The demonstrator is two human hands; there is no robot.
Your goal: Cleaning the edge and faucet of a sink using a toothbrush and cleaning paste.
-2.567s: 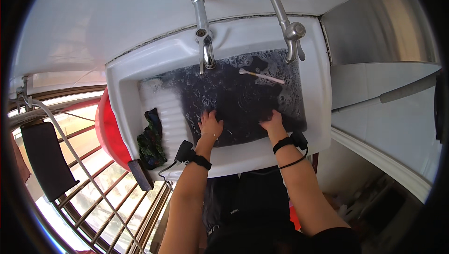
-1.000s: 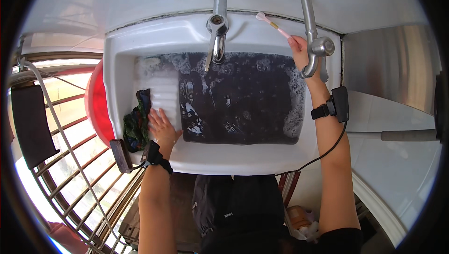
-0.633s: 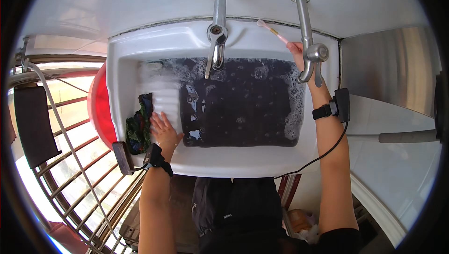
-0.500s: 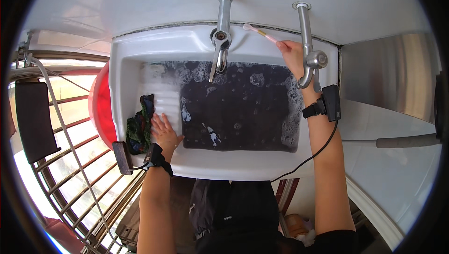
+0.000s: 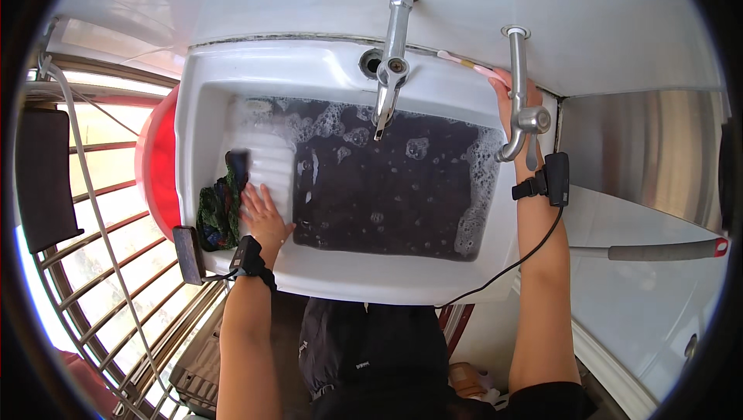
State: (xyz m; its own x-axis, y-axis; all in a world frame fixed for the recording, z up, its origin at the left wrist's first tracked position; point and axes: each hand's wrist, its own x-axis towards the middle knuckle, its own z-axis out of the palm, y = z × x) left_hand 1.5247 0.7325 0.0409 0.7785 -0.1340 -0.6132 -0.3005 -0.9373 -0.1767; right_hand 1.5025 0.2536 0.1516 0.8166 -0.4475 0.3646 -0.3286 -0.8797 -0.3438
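While the right hand (image 5: 512, 97) pinches a pink toothbrush (image 5: 472, 66) at the sink's (image 5: 271, 72) back ledge, set it flat; left hand (image 5: 261, 215), open, presses the ribbed washboard (image 5: 272, 169) beside dark cloth (image 5: 220, 203).

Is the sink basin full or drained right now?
Full. The sink basin holds dark soapy water, with foam along its edges and bubbles across the surface. No water stream shows under the left tap.

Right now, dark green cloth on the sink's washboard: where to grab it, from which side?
Take the dark green cloth at its bunched middle, coming from above. It lies crumpled on the ribbed ledge of the sink, clear of the suds. The left hand rests flat at its right edge, so the left side is freer.
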